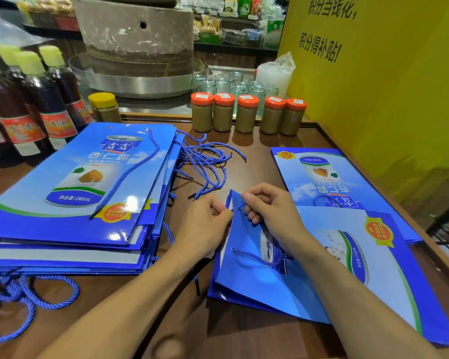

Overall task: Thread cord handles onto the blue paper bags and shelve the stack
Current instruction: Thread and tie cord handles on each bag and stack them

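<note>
- Threading in hand — left hand (205,220) and right hand (268,211) each pinch the cord end (237,206) with curled fingers at a corner of the blue bag (249,283), five o'clock on the table (267,161)
- Next likely calls for pulling it through the hole — stack (75,190) lies at nine o'clock

Bare forearms, left hand (205,224) and right hand (267,211), nails trimmed short

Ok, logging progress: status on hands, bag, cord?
Left hand and right hand both pinch cord at top edge of bag. Bag flat on table. Loose cords behind, nothing blocking.
</note>
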